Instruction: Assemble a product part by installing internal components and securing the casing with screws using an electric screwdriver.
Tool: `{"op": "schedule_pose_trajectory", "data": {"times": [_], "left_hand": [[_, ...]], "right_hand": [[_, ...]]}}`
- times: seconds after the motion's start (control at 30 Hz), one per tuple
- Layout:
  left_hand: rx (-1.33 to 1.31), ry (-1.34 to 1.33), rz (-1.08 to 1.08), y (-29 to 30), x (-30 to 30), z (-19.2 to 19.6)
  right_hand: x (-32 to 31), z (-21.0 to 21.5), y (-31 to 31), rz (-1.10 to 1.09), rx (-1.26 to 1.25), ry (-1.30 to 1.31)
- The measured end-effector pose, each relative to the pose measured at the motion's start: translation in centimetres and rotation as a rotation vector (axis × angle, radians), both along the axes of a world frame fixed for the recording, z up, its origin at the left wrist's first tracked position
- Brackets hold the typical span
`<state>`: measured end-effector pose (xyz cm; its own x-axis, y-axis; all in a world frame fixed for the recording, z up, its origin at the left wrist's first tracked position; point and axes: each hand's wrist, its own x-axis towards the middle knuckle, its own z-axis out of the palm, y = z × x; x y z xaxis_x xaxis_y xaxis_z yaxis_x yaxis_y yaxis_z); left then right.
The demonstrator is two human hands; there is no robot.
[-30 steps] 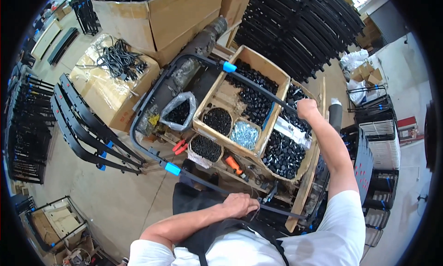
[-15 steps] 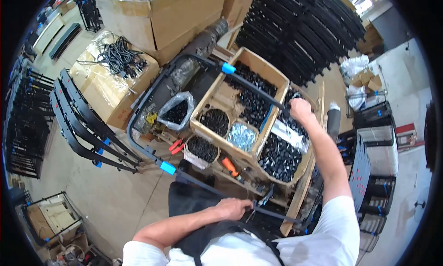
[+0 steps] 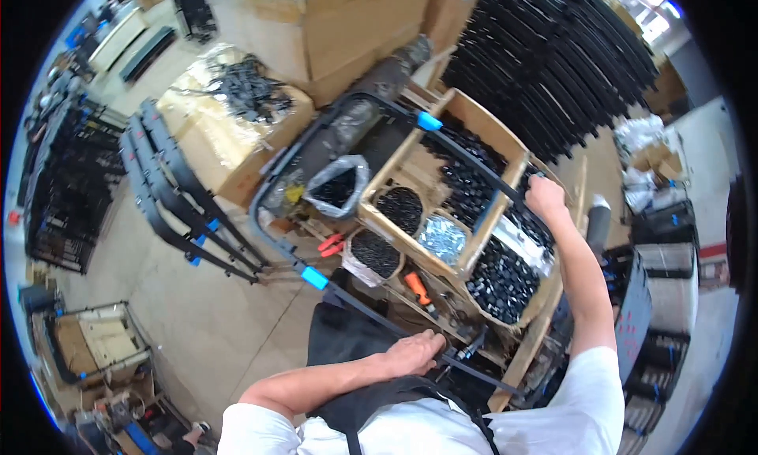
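A dark U-shaped tube frame (image 3: 267, 188) with blue clips lies tilted across the parts boxes. My left hand (image 3: 416, 352) is closed round its near tube, close to my apron. At the end of the far tube my right hand (image 3: 545, 196) is closed above the bin of black plastic pieces (image 3: 500, 283); its fingertips and whatever they pinch are hidden. Left of that bin stands a wooden box (image 3: 379, 220) holding loose black parts, dark screws (image 3: 399, 210) and a tub of silvery small parts (image 3: 442, 239).
Nearer me are another tub of dark screws (image 3: 374, 253), red-handled pliers (image 3: 331, 245) and an orange-handled tool (image 3: 418, 289). A clear bag of black parts (image 3: 338, 188) sits inside the frame. Bent black frames (image 3: 170, 187) stand at the left; cartons (image 3: 339, 41) are behind.
The whole view has shifted, so the bench and frame appear farther right. Both hands stay at about the same places on the frame, the right one still at the far tube's end.
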<state>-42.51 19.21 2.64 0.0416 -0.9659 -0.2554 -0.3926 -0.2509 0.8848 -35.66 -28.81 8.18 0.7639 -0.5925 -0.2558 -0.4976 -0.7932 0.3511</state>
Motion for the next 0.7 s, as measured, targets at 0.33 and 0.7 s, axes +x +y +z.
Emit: {"op": "schedule_pose_trajectory", "data": {"times": [0.33,0.7], "left_hand": [[0.053,-0.037,-0.146,-0.4,-0.3,1.6],[-0.578,-0.320,0.253,-0.1,14.3,8.9]], "right_hand": [[-1.8,-2.7,-0.6,0.149,0.217,-0.196],[-7.4,-2.6,9.9,0.276,0.121,-0.368]]}}
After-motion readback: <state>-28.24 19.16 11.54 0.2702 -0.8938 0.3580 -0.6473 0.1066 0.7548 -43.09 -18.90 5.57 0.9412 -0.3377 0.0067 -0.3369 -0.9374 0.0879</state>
